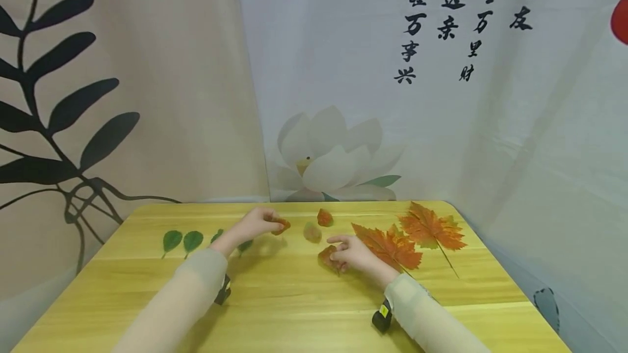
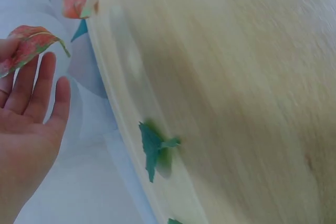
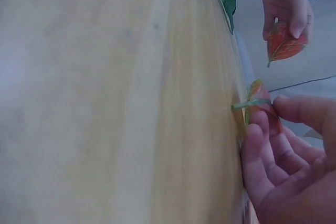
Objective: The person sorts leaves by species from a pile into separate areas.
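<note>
My left hand (image 1: 257, 223) pinches a red-orange leaf (image 1: 282, 227) between thumb and fingers, above the back part of the table. In the left wrist view the same leaf (image 2: 32, 46) shows its green stem, and the other fingers of that hand (image 2: 29, 129) are spread. Toward the right, my right hand (image 1: 357, 257) holds a second reddish leaf (image 1: 326, 257) by its edge, low over the tabletop. The right wrist view shows this leaf (image 3: 258, 109) between thumb and fingers, its stem pointing at the wood. How firmly it is held is hard to tell.
A yellowish leaf (image 1: 312, 232) and a red leaf (image 1: 325, 217) lie near the table's back edge. Several green leaves (image 1: 193, 241) line the left side, partly behind my left arm. Large orange maple leaves (image 1: 432, 227) lie at right on the wooden table (image 1: 275, 309).
</note>
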Demonstrator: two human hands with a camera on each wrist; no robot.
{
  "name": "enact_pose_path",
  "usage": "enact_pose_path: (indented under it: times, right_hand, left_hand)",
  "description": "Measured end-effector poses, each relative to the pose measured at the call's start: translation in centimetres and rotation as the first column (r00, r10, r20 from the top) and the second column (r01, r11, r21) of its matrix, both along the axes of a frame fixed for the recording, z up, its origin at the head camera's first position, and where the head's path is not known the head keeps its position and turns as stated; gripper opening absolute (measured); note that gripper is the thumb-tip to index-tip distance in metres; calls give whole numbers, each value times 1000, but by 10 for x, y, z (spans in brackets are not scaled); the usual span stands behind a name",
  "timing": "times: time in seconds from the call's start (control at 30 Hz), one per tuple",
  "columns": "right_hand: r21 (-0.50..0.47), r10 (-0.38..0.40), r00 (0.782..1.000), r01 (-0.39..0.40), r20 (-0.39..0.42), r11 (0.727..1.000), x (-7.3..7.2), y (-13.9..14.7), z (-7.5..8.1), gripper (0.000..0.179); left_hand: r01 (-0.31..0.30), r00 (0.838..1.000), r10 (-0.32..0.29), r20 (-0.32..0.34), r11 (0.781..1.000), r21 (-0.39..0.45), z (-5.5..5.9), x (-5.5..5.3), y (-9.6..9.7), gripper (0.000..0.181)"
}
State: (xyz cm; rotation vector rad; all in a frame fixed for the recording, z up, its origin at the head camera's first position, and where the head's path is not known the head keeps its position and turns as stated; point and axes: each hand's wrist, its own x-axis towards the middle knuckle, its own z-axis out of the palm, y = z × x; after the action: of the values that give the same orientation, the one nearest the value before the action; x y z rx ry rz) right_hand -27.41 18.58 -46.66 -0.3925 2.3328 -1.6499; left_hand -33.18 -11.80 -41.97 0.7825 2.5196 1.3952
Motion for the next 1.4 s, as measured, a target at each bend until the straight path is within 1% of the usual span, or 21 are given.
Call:
enact_pose_path:
  times: [0.07,0.17,0.27,0.43,0.6,0.63,0.73,0.8,0.87,0.93,1.03,1.17,1.3,1.4]
  right_hand:
    - [-8,-1,1000,1,12,1000,0,0,-1,51]
    - [-15,-3,1000,3,27,1000,1,0,-1,51]
    - [-13,-4,999,4,35,1000,1,0,-2,52]
    - [-2,3,999,-3,45,1000,1,0,-4,51]
    - [30,11,1000,-11,21,999,-2,0,-4,48]
    - [36,11,1000,-12,19,999,-2,0,-4,48]
    - [46,13,1000,-14,16,999,-4,0,-4,46]
    - [54,17,1000,-18,16,998,-5,-1,-4,46]
    - [62,20,1000,-21,12,998,-5,-1,-5,45]
    - [71,19,1000,-20,8,997,-6,-1,-5,44]
    - [85,15,1000,-15,2,996,-6,-1,-4,43]
    - [91,8,1000,-8,-3,996,-4,-1,-3,42]
    - [83,7,1000,-6,-11,997,-3,-1,-4,42]
    - [76,6,1000,-5,-10,997,-3,-1,-4,42]
  left_hand:
    - [5,1000,-5,22,1000,30,1,1,1,15]
    - [10,1000,-11,27,999,52,3,2,2,15]
    - [-12,999,11,31,999,50,5,4,4,15]
    - [-62,998,61,14,998,30,6,7,4,18]
    - [-83,996,84,-13,995,58,5,8,4,21]
    - [-83,996,84,-13,994,68,5,9,4,21]
    - [-54,999,54,-1,994,96,7,11,5,22]
    - [-51,999,50,13,994,101,9,13,6,21]
    - [-46,999,44,28,994,99,11,17,7,21]
    - [-55,998,52,37,995,83,14,20,8,21]
    - [-50,998,48,43,997,58,17,26,9,21]
    - [-35,998,32,46,998,59,14,33,9,22]
    - [-32,997,27,67,997,73,5,40,6,26]
    - [-42,992,34,119,997,67,0,47,0,32]
